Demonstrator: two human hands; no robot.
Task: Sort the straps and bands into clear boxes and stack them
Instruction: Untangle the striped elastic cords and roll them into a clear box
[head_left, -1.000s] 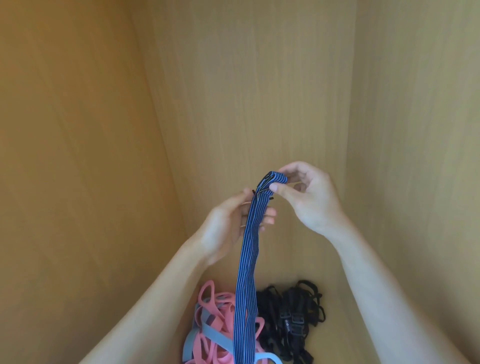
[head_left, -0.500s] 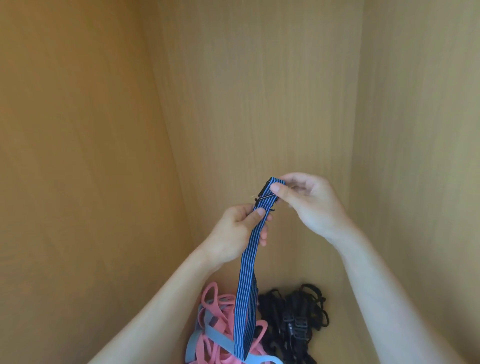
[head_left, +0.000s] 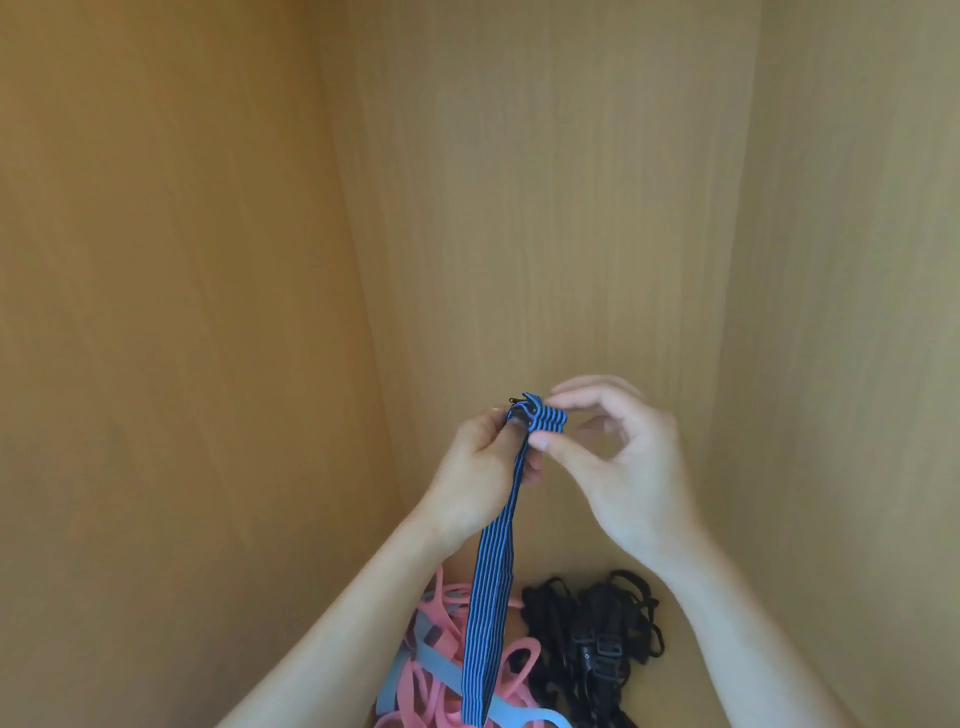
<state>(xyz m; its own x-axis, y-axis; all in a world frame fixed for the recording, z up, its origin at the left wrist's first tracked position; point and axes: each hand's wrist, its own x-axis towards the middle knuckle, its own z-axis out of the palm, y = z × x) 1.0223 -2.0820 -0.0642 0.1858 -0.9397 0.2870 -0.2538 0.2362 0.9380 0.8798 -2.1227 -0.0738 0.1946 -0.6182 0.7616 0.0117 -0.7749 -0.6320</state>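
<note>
Striped strap (head_left: 491, 597) | left hand (head_left: 478, 478), right hand (head_left: 623, 467) pinch top | bands (head_left: 441, 675), black straps (head_left: 592, 634) on cupboard (head_left: 571, 208) floor

Blue strap (head_left: 491, 597): woven elastic cloth, matt, finely ribbed along its length. A small dark fitting (head_left: 513, 400) is seen at its top end; its material cannot be told. Pink bands (head_left: 447, 603) are read as rubbery, smooth, with a dull sheen. Grey-blue band (head_left: 439, 662): the same rubbery, smooth finish, matt. Black straps (head_left: 545, 618) are taken as matt woven webbing. Their buckles (head_left: 602, 649): hard plastic, slightly glossy. Walls (head_left: 182, 260): wood-grain board, smooth, matt.
</note>
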